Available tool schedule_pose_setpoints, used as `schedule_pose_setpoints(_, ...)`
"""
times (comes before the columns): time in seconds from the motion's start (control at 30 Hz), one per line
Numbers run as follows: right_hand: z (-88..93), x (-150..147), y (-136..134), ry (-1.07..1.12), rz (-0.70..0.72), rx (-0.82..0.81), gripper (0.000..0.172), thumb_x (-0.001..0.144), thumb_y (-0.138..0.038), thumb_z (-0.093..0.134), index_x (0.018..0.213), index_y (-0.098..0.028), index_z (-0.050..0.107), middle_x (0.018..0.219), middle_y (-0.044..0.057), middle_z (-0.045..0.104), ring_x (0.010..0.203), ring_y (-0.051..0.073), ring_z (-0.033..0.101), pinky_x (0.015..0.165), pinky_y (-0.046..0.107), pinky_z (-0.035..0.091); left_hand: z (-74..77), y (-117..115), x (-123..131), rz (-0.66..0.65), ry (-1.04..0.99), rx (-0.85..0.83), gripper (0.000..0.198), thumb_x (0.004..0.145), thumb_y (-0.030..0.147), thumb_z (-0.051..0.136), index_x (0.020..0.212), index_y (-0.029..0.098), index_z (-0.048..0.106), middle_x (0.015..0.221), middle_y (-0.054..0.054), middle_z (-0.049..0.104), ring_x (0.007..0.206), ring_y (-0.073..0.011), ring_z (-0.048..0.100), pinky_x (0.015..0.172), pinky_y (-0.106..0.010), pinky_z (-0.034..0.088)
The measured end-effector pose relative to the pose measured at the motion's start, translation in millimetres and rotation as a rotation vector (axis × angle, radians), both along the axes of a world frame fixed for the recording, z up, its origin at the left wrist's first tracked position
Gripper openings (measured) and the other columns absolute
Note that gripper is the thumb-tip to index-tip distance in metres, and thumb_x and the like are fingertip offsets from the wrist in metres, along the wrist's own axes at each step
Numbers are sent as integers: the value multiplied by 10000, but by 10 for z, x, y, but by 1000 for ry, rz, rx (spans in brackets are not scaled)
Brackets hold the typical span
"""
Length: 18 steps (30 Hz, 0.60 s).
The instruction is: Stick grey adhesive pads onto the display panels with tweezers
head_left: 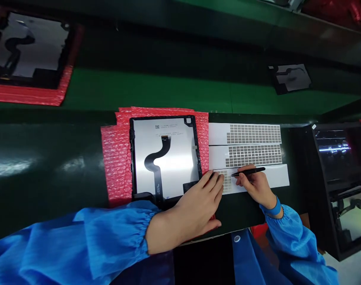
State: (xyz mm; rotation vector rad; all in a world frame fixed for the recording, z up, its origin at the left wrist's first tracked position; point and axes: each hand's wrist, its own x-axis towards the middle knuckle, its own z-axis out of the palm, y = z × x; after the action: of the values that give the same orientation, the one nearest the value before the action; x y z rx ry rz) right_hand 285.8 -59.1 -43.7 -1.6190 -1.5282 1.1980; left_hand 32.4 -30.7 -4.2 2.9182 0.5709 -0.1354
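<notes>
A pair of black tweezers (255,170) is pinched in my right hand (259,187), its tip over the nearest white sheet of small grey stickers (276,175). My left hand (195,208) lies with fingers stretched out across the lower right corner of a display panel (180,174), fingertips on the left end of that same sheet. The panel has a silver back, a black frame and a black ribbon cable (150,158) curving down it. Beneath it are sheets of red bubble wrap (116,162). My left hand covers the panel's lower right corner.
Two more sticker sheets (217,156) lie behind the nearest one. On the green shelf at the back are another panel on red wrap (46,49) and a smaller-looking panel (293,79). A black rack (321,190) holding panels stands at the right. The table edge runs close to my body.
</notes>
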Motion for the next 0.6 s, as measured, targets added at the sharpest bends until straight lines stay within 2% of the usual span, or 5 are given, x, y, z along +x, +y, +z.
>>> schedule_pose_setpoints(0.17, 39, -13, 47, -16, 36, -7, 319, 1053, -532, 593, 1071, -225, 678, 824, 48, 751, 671, 216, 755, 630, 351, 638, 30, 16, 1, -11, 21, -1, 921, 923, 745, 565, 1458, -2, 616, 1540, -264, 571, 1441, -433, 516, 1259, -562, 291)
schedule_pose_setpoints(0.37, 61, -19, 63, 29, 23, -62, 315, 1060, -525, 589, 1091, -218, 650, 756, 31, 736, 687, 214, 748, 648, 345, 631, 28, 14, 27, -19, 49, 7, 927, 925, 757, 540, 1468, 9, 612, 1553, -263, 558, 1447, -436, 512, 1257, -558, 294)
schedule_pose_setpoints(0.6, 86, -3, 61, 13, 2, -106, 356, 1049, -551, 599, 1110, -204, 651, 764, 38, 748, 653, 204, 729, 629, 339, 614, 12, 3, 52, -17, 58, -17, 925, 891, 751, 603, 1458, 20, 628, 1554, -271, 554, 1439, -452, 512, 1242, -568, 305)
